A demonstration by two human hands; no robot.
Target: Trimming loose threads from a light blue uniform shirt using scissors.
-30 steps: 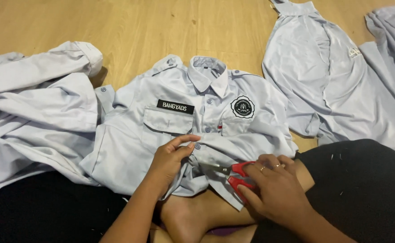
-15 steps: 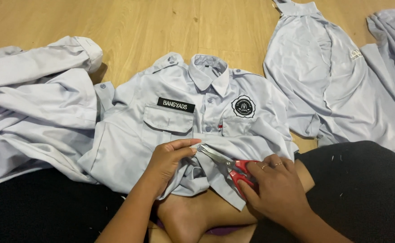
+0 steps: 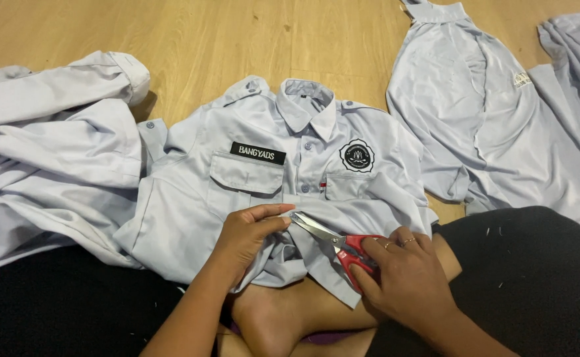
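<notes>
A pale grey uniform shirt (image 3: 191,198) with a black name strip and a round black chest badge lies face up on the wooden floor, its hem over my legs. My left hand (image 3: 243,238) presses and pinches the fabric near the button placket below the left pocket. My right hand (image 3: 405,281) grips red-handled scissors (image 3: 333,239), whose blades point left and up at the fabric beside my left thumb. The blades look nearly closed.
More pale grey shirts lie around: a crumpled pile (image 3: 45,158) at the left and two spread garments (image 3: 495,125) at the right. Bare wooden floor (image 3: 237,39) shows beyond the collar. My black-clad legs and a bare foot (image 3: 283,317) fill the bottom.
The scissors have swung from lying low near my right hand to pointing up-left, tips now at the fabric by my left thumb. My left hand stays pinching the cloth.
</notes>
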